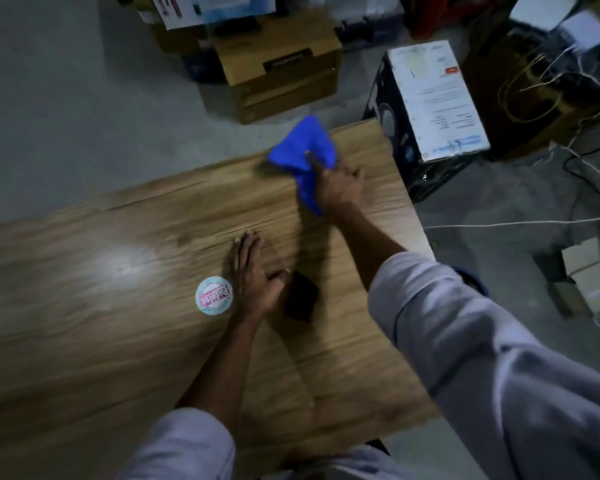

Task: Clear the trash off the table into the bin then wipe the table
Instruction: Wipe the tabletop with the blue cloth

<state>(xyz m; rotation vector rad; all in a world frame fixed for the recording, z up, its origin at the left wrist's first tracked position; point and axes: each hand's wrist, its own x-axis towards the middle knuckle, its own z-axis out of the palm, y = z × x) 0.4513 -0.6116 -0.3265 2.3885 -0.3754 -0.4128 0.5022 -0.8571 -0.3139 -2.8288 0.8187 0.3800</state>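
Reference: 12 o'clock is the far edge of the table [84, 306] as seen from the person's side.
Task thing: blue cloth [302, 147], on the tabletop at about 1 o'clock, close to the far right corner.
Right hand [338, 188]: fingers curled over the bunched cloth and pressing it to the wood, one finger laid along the top. The grip is closed on fabric.
Reason for grip: bunching likely gives a firm pad, so pressure reaches the surface rather than sliding over loose folds.
Cloth axis: long axis runs roughly 12 to 6 o'clock. The broad end points to 12 and overhangs the far edge. The narrow tail trails toward the wrist.
Left hand [257, 278]: flat, palm down, fingers straight, pointing to 12 o'clock, holding nothing.
Reason for placement: probably a brace for the body while the other arm reaches far.
Round printed disc [213, 295]: lies flat just beside the left hand, at its 9 o'clock.
Dark block [302, 299]: at the thumb's 3 o'clock. Whether they touch cannot be told.
Task stage: judged to be wiping, with two items not yet cleared.
Image quality: motion blur, so cloth folds are not readable.
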